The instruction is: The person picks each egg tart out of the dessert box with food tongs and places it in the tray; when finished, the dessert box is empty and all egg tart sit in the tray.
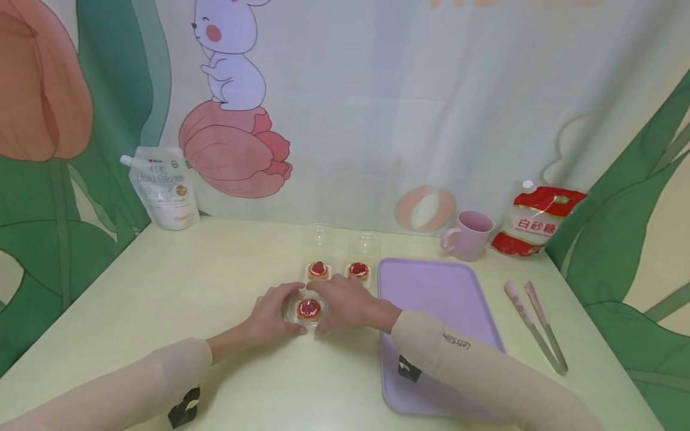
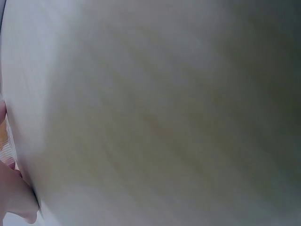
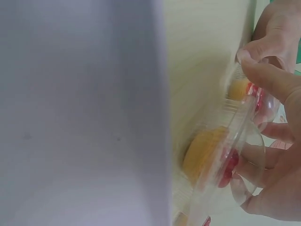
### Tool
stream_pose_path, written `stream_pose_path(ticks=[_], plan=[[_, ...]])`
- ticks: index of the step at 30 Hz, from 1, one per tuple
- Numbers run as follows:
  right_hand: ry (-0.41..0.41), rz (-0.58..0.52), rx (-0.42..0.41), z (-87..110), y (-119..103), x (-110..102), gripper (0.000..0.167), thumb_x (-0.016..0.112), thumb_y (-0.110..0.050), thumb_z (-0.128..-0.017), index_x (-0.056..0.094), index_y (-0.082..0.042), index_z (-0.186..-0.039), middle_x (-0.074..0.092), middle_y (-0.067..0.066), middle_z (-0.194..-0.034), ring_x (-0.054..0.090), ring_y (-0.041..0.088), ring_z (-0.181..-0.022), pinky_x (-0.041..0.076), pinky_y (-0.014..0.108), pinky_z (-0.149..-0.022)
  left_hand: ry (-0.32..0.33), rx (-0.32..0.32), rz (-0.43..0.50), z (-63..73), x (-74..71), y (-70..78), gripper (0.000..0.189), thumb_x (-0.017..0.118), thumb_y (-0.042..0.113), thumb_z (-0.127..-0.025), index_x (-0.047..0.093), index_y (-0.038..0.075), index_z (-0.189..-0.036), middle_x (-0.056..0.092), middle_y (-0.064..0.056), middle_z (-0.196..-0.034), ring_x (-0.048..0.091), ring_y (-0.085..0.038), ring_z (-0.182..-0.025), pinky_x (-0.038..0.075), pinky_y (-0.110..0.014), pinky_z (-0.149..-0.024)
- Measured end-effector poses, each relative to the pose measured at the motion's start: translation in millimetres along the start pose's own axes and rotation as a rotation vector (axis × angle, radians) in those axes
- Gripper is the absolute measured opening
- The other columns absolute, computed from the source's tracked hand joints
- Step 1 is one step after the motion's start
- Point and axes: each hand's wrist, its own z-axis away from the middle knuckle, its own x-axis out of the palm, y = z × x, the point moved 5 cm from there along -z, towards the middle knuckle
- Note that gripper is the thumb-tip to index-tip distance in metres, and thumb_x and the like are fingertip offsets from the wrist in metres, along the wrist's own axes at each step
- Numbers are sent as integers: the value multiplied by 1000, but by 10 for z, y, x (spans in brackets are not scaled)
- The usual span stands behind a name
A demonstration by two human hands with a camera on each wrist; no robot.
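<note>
In the head view, a clear plastic box (image 1: pixel 294 317) with a small red-topped tart (image 1: pixel 309 309) inside stands mid-table. My left hand (image 1: pixel 271 312) grips its left side, thumb at the near edge. From the right, my right hand (image 1: pixel 345 304) holds the same box, fingers curled along the far edge. Just behind stand two more clear boxes with upright lids, holding a left tart (image 1: pixel 318 270) and a right tart (image 1: pixel 358 270). Close up in the right wrist view, a yellow-based tart (image 3: pixel 202 155) shows through clear plastic beside my fingers. Mostly blurred tabletop fills the left wrist view.
A purple tray (image 1: pixel 431 281) lies to the right, under my right forearm. Farther right are pink-handled tongs (image 1: pixel 539 329). At the back stand a pink mug (image 1: pixel 468 236), a red-and-white sugar bag (image 1: pixel 539 221) and a white spouted pouch (image 1: pixel 164 188), before a printed curtain (image 1: pixel 345 120).
</note>
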Motion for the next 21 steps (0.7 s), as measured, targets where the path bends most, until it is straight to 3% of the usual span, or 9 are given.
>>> stream_pose_path(ticks=[21], plan=[[23,93,-109,-20,-7,50,83,82,-38,-76,45,-21,-148,72,0,-114,60,17,-90,45,43,-92,26,19,-29,-30,21,-23,82,90,17,-69,51,13,-141,60,-8,-131,50,-27,-120,33,-52,-102]])
